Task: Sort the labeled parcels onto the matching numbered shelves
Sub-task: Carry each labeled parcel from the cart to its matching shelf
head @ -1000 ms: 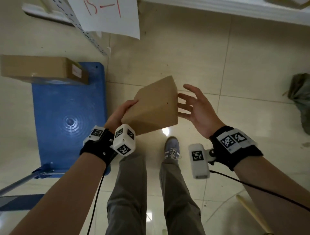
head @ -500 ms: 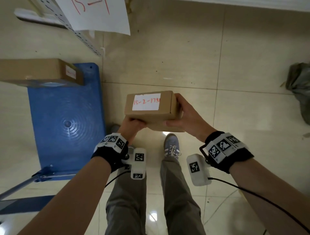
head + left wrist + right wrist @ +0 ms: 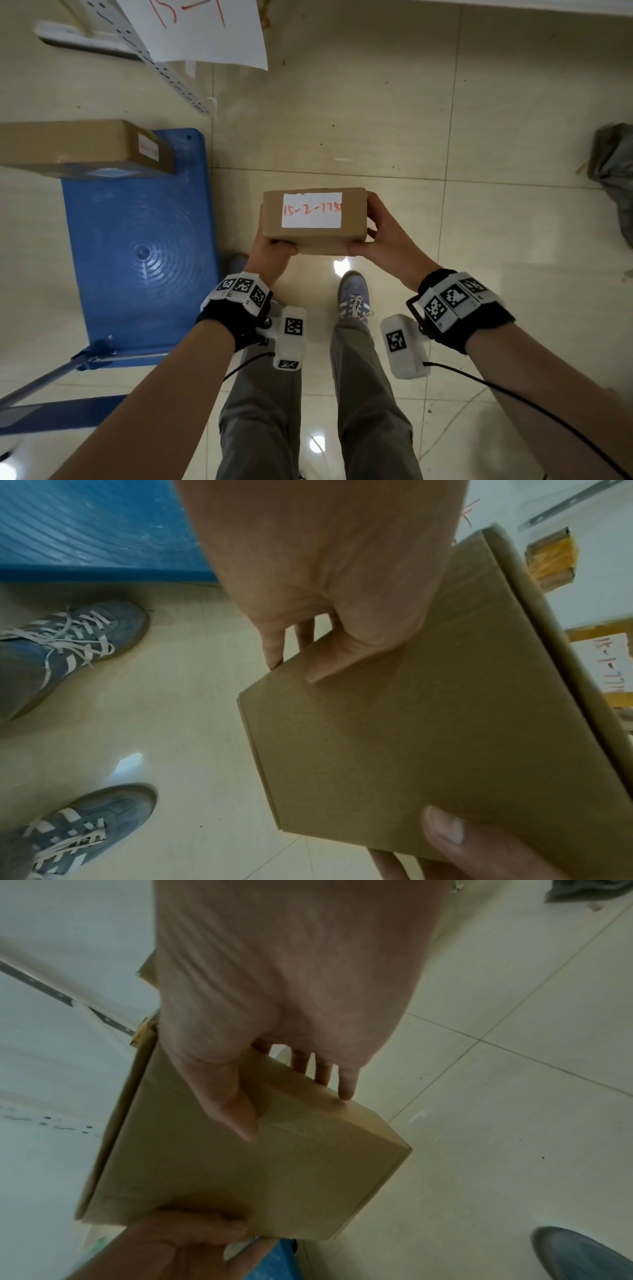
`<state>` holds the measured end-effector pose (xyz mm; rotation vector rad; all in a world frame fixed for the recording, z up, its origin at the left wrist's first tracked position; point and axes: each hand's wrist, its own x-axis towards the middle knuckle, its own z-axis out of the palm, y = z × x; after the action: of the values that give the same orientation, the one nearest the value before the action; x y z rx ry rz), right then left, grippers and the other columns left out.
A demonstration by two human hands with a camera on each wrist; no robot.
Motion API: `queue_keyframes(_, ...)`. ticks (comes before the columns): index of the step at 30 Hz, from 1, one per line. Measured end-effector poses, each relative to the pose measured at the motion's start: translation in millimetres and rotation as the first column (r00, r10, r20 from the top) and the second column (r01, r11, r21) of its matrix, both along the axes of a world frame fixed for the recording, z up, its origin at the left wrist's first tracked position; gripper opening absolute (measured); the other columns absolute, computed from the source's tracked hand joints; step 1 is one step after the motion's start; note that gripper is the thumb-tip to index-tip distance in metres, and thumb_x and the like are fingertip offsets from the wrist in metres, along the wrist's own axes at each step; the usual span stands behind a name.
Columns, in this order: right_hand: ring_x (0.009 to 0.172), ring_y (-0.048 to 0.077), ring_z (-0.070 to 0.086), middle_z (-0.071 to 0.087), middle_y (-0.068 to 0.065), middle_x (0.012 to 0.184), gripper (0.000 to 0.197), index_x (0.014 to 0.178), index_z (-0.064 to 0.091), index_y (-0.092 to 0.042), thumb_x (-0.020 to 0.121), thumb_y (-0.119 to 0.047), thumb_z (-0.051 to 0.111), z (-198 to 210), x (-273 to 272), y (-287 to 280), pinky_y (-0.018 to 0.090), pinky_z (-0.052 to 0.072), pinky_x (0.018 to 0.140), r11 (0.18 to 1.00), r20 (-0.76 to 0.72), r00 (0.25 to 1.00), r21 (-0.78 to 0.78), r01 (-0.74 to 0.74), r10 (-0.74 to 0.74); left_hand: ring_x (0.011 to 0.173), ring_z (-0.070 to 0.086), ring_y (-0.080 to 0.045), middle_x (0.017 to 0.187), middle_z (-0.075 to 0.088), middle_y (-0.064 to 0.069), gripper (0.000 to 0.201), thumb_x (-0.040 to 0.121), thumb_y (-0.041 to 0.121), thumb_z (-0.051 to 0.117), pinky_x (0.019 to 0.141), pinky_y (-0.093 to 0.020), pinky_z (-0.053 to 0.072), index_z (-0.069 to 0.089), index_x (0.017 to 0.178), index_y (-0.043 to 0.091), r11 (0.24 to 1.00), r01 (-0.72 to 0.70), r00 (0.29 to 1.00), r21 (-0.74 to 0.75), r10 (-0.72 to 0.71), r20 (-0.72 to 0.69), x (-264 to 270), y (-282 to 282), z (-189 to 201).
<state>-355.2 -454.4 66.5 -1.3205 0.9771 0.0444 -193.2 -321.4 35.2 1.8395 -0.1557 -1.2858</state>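
A small brown cardboard parcel is held level above the floor between both hands, its white label with red writing "15-2-775" facing up. My left hand grips its left end, thumb on the near side and fingers underneath. My right hand grips the right end the same way. The left wrist view shows the parcel's plain underside with my left hand's thumb pressed on it. In the right wrist view my right thumb lies on the parcel.
A blue platform cart stands to the left with another labelled brown parcel at its far end. A white shelf upright carries a paper sign with red writing. A dark bag lies on the tiled floor at right.
One second ago the parcel was tilted in the left hand and the right hand was open beside it. The parcel has been turned label up, both hands now hold it, and it sits steady.
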Motion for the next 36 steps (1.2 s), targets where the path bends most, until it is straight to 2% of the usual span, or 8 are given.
queue_keyframes(7, 0.134, 0.016, 0.044, 0.049, 0.003, 0.143, 0.081, 0.142, 0.045, -0.030, 0.069, -0.005, 0.071, 12, 0, -2, 0.025, 0.053, 0.088, 0.996, -0.006, 0.997, 0.049, 0.076, -0.076, 0.110, 0.061, -0.009, 0.118, 0.064, 0.001, 0.068, 0.066, -0.005, 0.057, 0.073, -0.012, 0.052, 0.050, 0.133, 0.005, 0.999, 0.028, 0.999, -0.017, -0.027, 0.038, 4, -2, 7)
queue_keyframes(12, 0.136, 0.021, 0.045, 0.050, -0.001, 0.146, 0.088, 0.147, 0.043, -0.031, 0.073, 0.013, 0.060, 33, 1, -8, 0.023, 0.050, 0.087, 0.984, 0.033, 0.990, 0.125, 0.129, -0.134, 0.099, 0.061, 0.003, 0.110, 0.063, 0.005, 0.056, 0.078, -0.022, 0.052, 0.070, -0.005, 0.049, 0.051, 0.130, -0.001, 0.998, 0.056, 0.990, -0.023, -0.053, 0.127, 8, -9, 25)
queue_keyframes(15, 0.125, 0.020, 0.058, 0.050, -0.003, 0.146, 0.083, 0.144, 0.047, -0.036, 0.071, 0.001, 0.060, 53, 0, -10, 0.032, 0.053, 0.095, 0.974, 0.035, 0.985, 0.164, 0.159, -0.167, 0.093, 0.059, 0.018, 0.107, 0.060, 0.009, 0.055, 0.078, -0.025, 0.050, 0.072, -0.004, 0.048, 0.049, 0.127, 0.000, 0.995, 0.071, 0.977, -0.066, -0.056, 0.205, 11, -12, 50)
queue_keyframes(19, 0.117, 0.031, 0.065, 0.057, 0.009, 0.139, 0.042, 0.133, 0.058, -0.034, 0.101, -0.012, 0.043, 87, -3, -18, 0.052, 0.057, 0.095, 0.931, -0.076, 0.965, 0.256, 0.260, -0.249, 0.085, 0.056, 0.025, 0.101, 0.056, 0.012, 0.055, 0.079, -0.029, 0.047, 0.073, -0.003, 0.046, 0.044, 0.119, 0.008, 0.991, 0.086, 0.949, -0.100, -0.051, 0.312, 10, -22, 96)
queue_keyframes(23, 0.101, 0.039, 0.067, 0.060, 0.016, 0.132, 0.046, 0.133, 0.059, -0.021, 0.105, -0.044, 0.032, 148, -3, -44, 0.055, 0.059, 0.089, 0.901, -0.204, 0.955, 0.335, 0.277, -0.217, 0.092, 0.057, 0.001, 0.103, 0.056, 0.006, 0.045, 0.083, -0.021, 0.050, 0.090, -0.020, 0.047, 0.046, 0.122, 0.000, 0.979, 0.160, 0.899, -0.126, -0.092, 0.428, 2, -42, 154)
queue_keyframes(26, 0.095, 0.038, 0.071, 0.061, 0.012, 0.127, 0.060, 0.131, 0.061, -0.021, 0.102, -0.062, 0.029, 197, -5, -67, 0.050, 0.061, 0.086, 0.942, -0.219, 0.972, 0.301, 0.150, -0.085, 0.088, 0.052, -0.005, 0.106, 0.044, 0.005, 0.033, 0.092, -0.006, 0.050, 0.083, 0.002, 0.036, 0.046, 0.123, 0.004, 0.966, 0.250, 0.844, -0.065, -0.185, 0.503, -10, -58, 202)
queue_keyframes(31, 0.085, 0.045, 0.075, 0.054, 0.021, 0.132, 0.051, 0.135, 0.054, -0.029, 0.099, -0.060, 0.035, 291, -15, -95, 0.048, 0.063, 0.078, 0.947, -0.183, 0.977, 0.279, 0.159, -0.110, 0.115, 0.057, -0.029, 0.121, 0.056, -0.018, 0.055, 0.070, -0.007, 0.052, 0.101, -0.055, 0.047, 0.046, 0.117, 0.021, 0.944, 0.198, 0.908, -0.264, -0.075, 0.413, -17, -85, 264)
queue_keyframes(36, 0.081, 0.041, 0.075, 0.059, 0.020, 0.123, 0.044, 0.126, 0.060, -0.025, 0.098, -0.057, 0.046, 383, -21, -108, 0.037, 0.062, 0.066, 0.932, -0.122, 0.959, 0.230, 0.279, -0.256, 0.119, 0.052, -0.024, 0.128, 0.055, -0.020, 0.063, 0.078, -0.025, 0.049, 0.104, -0.049, 0.046, 0.042, 0.119, 0.021, 0.921, 0.208, 0.895, -0.330, -0.044, 0.443, -21, -115, 354)
